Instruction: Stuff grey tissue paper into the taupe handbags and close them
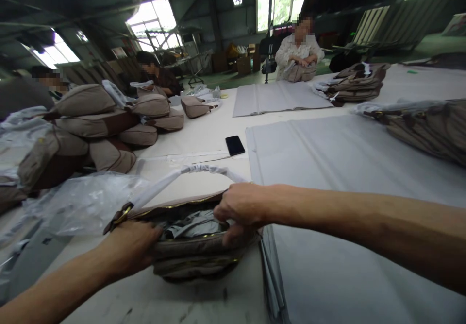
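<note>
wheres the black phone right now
In the head view the black phone lies flat on the table near the middle, just left of the big grey paper sheet and beyond the open handbag.

The handbag (192, 251) is taupe brown with a gold zip, stuffed with grey paper (192, 224); its handle (174, 176) is wrapped white. The phone (235, 145) is black, the sheets (345, 168) pale grey, the bench (204, 134) cream.

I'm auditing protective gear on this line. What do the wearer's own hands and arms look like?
The left hand and right hand are bare: no gloves, rings or tape. The left forearm and right forearm are uncovered as far as the frame shows, with no sleeve, watch or wristband.
</note>
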`<state>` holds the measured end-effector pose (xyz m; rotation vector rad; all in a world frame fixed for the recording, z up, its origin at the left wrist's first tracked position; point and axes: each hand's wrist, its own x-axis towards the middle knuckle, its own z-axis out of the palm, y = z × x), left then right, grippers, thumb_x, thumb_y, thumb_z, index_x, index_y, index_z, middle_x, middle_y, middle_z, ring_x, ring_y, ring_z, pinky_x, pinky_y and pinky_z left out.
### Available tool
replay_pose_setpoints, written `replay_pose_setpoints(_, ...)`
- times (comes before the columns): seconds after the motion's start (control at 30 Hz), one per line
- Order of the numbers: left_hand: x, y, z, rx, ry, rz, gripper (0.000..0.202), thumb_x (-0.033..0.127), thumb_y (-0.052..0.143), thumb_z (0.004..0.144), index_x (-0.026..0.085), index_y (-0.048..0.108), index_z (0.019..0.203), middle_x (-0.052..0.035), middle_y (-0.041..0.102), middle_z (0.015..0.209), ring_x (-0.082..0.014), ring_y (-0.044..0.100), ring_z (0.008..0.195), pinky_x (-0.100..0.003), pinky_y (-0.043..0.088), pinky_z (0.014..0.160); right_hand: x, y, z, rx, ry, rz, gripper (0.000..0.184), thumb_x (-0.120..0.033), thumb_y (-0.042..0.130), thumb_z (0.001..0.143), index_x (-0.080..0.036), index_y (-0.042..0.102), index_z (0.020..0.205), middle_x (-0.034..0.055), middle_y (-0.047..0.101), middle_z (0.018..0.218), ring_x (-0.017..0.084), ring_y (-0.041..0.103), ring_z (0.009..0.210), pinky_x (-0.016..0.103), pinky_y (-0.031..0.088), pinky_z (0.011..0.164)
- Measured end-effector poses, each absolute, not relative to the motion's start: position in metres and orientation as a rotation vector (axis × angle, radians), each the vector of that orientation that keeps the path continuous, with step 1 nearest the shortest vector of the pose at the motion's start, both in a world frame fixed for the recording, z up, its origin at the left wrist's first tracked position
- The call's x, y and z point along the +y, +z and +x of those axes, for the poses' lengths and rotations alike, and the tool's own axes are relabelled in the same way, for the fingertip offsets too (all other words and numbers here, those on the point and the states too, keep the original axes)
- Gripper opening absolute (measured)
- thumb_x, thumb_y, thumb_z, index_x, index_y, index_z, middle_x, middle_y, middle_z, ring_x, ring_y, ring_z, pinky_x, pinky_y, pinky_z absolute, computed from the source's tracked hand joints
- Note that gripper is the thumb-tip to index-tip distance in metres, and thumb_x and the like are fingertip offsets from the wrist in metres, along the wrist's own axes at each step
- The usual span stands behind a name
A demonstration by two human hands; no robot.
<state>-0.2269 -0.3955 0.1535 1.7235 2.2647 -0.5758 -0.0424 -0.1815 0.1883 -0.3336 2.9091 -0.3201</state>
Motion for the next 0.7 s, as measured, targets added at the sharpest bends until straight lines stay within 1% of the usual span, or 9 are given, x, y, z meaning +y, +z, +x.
replay_pose_setpoints(0.1,-0.378,0.169,-0.198,2.267,-0.2,1.763,0.041,0.042,0.055,0.076,0.017,0.059,0.108,-0.0143,0.06,0.112,-0.0312,0.056,0.103,-0.045,0.044,0.088,-0.152,0.194,-0.019,3.408,-0.658,-0.165,0.026,-0.039,0.056,0.085,-0.015,0.06,0.095,0.0052,0.064,0.089,0.016,0.059,0.086,0.028,0.045,0.079)
replay_pose_setpoints(0.2,-0.349,0.168,-0.162,2.183,0.265,1.648,0.048,0.052,0.054,0.078,0.018,0.057,0.112,-0.0105,0.059,0.114,-0.0268,0.054,0.105,-0.039,0.043,0.091,-0.138,0.159,0.021,3.675,-1.173,0.323,0.044,-0.049,0.055,0.083,-0.013,0.055,0.108,0.0102,0.061,0.106,0.018,0.056,0.101,0.031,0.043,0.092)
replay_pose_setpoints(0.27,-0.327,0.159,-0.14,2.029,0.466,1.515,0.047,0.049,0.059,0.075,0.016,0.058,0.108,-0.009,0.063,0.107,-0.0266,0.056,0.099,-0.037,0.045,0.086,-0.14,0.12,0.043,3.593,-1.288,0.465,0.071,-0.058,0.062,0.072,-0.012,0.046,0.122,0.0158,0.054,0.121,0.024,0.05,0.115,0.038,0.039,0.099)
replay_pose_setpoints(0.3,-0.316,0.153,-0.13,1.916,0.553,1.444,0.044,0.045,0.061,0.074,0.015,0.06,0.106,-0.0077,0.064,0.103,-0.026,0.057,0.096,-0.035,0.046,0.084,-0.144,0.1,0.05,3.517,-1.299,0.447,0.087,-0.06,0.068,0.065,-0.011,0.038,0.131,0.0192,0.046,0.131,0.028,0.043,0.123,0.042,0.035,0.104)
replay_pose_setpoints(0.37,-0.299,0.141,-0.113,1.669,0.727,1.269,0.032,0.032,0.061,0.074,0.015,0.062,0.101,-0.0043,0.066,0.095,-0.0226,0.059,0.089,-0.029,0.047,0.077,-0.155,0.063,0.055,3.365,-1.386,0.375,0.107,-0.054,0.075,0.06,-0.011,0.021,0.141,0.0227,0.028,0.144,0.032,0.028,0.133,0.047,0.028,0.108)
replay_pose_setpoints(0.43,-0.29,0.13,-0.103,1.498,0.917,1.084,0.029,0.021,0.059,0.073,0.016,0.061,0.101,-0.0019,0.066,0.09,-0.0186,0.06,0.085,-0.024,0.046,0.073,-0.166,0.037,0.052,3.26,-1.583,0.338,0.102,-0.038,0.075,0.064,-0.015,0.015,0.143,0.0195,0.024,0.147,0.03,0.028,0.134,0.045,0.03,0.108)
replay_pose_setpoints(0.53,-0.291,0.121,-0.102,1.45,1.142,0.927,0.028,0.022,0.061,0.075,0.015,0.06,0.101,-0.0026,0.066,0.089,-0.0166,0.06,0.081,-0.025,0.047,0.074,-0.181,0.013,0.048,3.117,-1.815,0.499,0.078,-0.021,0.066,0.069,-0.022,0.029,0.138,0.0108,0.044,0.136,0.024,0.046,0.121,0.038,0.039,0.101)
replay_pose_setpoints(0.63,-0.301,0.115,-0.109,1.518,1.223,0.92,0.029,0.033,0.061,0.079,0.015,0.059,0.101,-0.0043,0.066,0.092,-0.0181,0.06,0.084,-0.029,0.049,0.078,-0.187,0.001,0.056,2.947,-1.866,0.559,0.067,-0.022,0.065,0.071,-0.023,0.038,0.133,0.006,0.059,0.119,0.021,0.057,0.106,0.034,0.046,0.091)
replay_pose_setpoints(0.7,-0.304,0.111,-0.112,1.541,1.249,0.937,0.033,0.035,0.06,0.08,0.015,0.057,0.107,-0.0052,0.065,0.099,-0.02,0.06,0.092,-0.031,0.049,0.083,-0.184,0.001,0.061,2.982,-1.861,0.606,0.073,-0.033,0.07,0.07,-0.021,0.037,0.133,0.0088,0.057,0.121,0.024,0.055,0.11,0.036,0.045,0.094)
